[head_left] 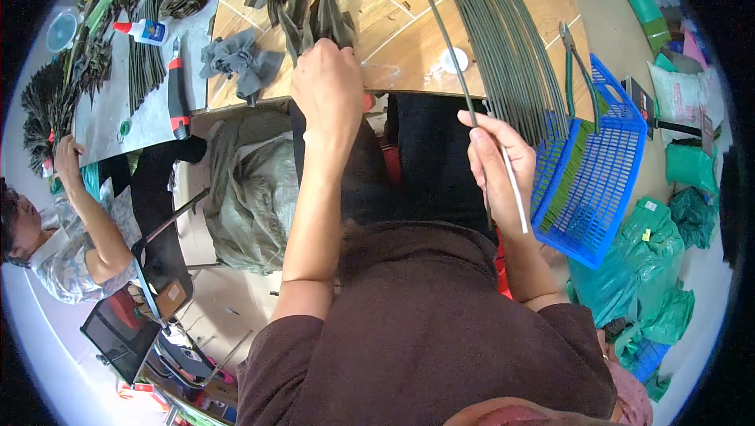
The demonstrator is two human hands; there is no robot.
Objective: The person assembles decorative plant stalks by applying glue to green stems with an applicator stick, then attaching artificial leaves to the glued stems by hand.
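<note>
My left hand point(326, 84) is closed at the near edge of the wooden table, its fingertips curled under and out of sight. Dark artificial leaves point(324, 19) stick up just past its knuckles. In my right hand point(502, 157), a long dark green stem point(444, 25) is pinched between thumb and fingers, slanting up across the table. A thin white stick point(515, 190) also runs through this hand, its lower end pointing toward me. Beside my left hand lies a crumpled grey cloth-like piece point(238, 63).
Many dark stems point(507, 49) lie at the right, near green-handled pliers point(580, 72) and a blue basket point(598, 182). A white round cap point(454, 60) sits mid-table. Left are red-black cutters point(178, 92), a glue bottle point(145, 31) and a co-worker's hand point(68, 155).
</note>
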